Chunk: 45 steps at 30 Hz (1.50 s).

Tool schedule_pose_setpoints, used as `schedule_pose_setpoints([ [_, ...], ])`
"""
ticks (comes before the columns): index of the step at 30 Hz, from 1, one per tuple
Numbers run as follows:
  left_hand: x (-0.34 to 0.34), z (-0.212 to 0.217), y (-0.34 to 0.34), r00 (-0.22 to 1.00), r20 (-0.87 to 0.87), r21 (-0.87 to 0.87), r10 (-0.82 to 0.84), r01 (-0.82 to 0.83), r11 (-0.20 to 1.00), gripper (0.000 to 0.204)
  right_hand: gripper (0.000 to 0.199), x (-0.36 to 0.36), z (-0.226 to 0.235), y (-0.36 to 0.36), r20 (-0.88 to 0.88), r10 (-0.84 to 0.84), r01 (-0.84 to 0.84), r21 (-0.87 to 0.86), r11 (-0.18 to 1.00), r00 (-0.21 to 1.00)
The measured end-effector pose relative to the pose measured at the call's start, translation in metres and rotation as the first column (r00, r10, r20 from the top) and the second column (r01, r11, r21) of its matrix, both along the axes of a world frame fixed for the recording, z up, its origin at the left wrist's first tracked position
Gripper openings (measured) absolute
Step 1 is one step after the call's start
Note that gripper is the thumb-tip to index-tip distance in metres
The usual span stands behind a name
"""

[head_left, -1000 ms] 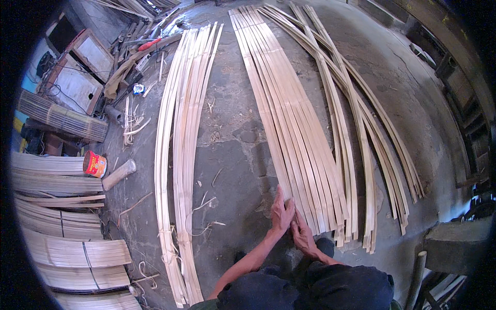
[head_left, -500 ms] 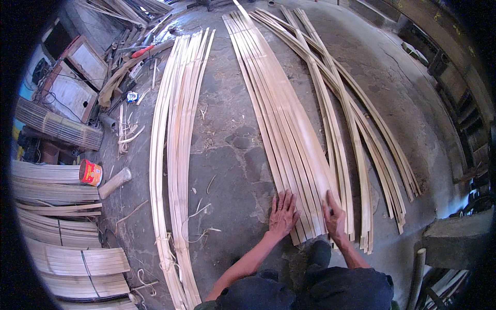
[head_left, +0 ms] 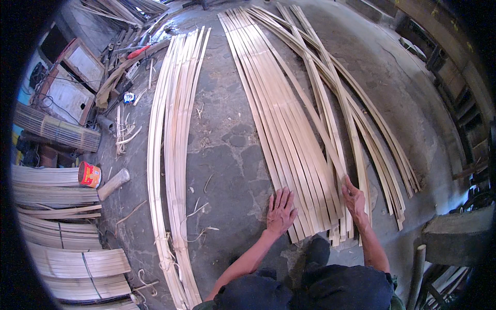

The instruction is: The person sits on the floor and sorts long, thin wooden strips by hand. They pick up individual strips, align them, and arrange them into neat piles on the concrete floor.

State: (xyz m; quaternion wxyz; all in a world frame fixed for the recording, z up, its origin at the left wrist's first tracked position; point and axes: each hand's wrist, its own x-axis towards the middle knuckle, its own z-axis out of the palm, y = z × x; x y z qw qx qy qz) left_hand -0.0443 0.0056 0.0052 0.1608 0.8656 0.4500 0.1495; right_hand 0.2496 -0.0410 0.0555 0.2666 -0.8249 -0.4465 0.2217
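Observation:
A row of long pale bamboo strips [head_left: 281, 129] lies side by side on the floor in front of me. My left hand [head_left: 280, 212] rests flat on the row's near left edge, fingers spread. To the right of the row, my right hand [head_left: 355, 200] pinches the near end of a single bamboo strip [head_left: 316, 118]. This strip slants away from the row's right edge, with a gap widening toward me. Its tip is hidden in my fingers. Beneath and beside it, more loose strips [head_left: 356, 147] cross one another.
Another long bundle of strips [head_left: 178, 129] lies on the left, loosely bound near me. Tied stacks of slats [head_left: 77, 261], a red-orange tin [head_left: 90, 174] and a short wooden cylinder [head_left: 114, 184] line the left side. A raised ledge [head_left: 457, 230] stands at right.
My right hand has moved right, drawing the near end of one strip away from the row. My left hand stays almost in place on the row's left edge.

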Motion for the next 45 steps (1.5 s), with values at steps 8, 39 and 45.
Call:
schedule_pose_setpoints([
  [8, 0.000, -0.005, 0.000, 1.000, 0.021, -0.002, 0.004, -0.004, 1.000, 0.067, 0.046, -0.014, -0.013, -0.002, 0.023, 0.060, -0.062, 0.083, 0.995, 0.998],
  [39, -0.007, -0.013, 0.009, 0.948, 0.079, 0.030, 0.307, -0.310, 0.950, 0.075, 0.042, -0.028, -0.002, 0.012, 0.463, 0.225, -0.066, -0.336, 0.940, 0.857],
  [45, -0.011, -0.011, 0.014, 0.945, 0.064, -0.072, 0.322, -0.318, 0.945, 0.066, 0.040, -0.026, 0.010, 0.012, 0.602, 0.280, -0.179, -0.223, 0.958, 0.748],
])
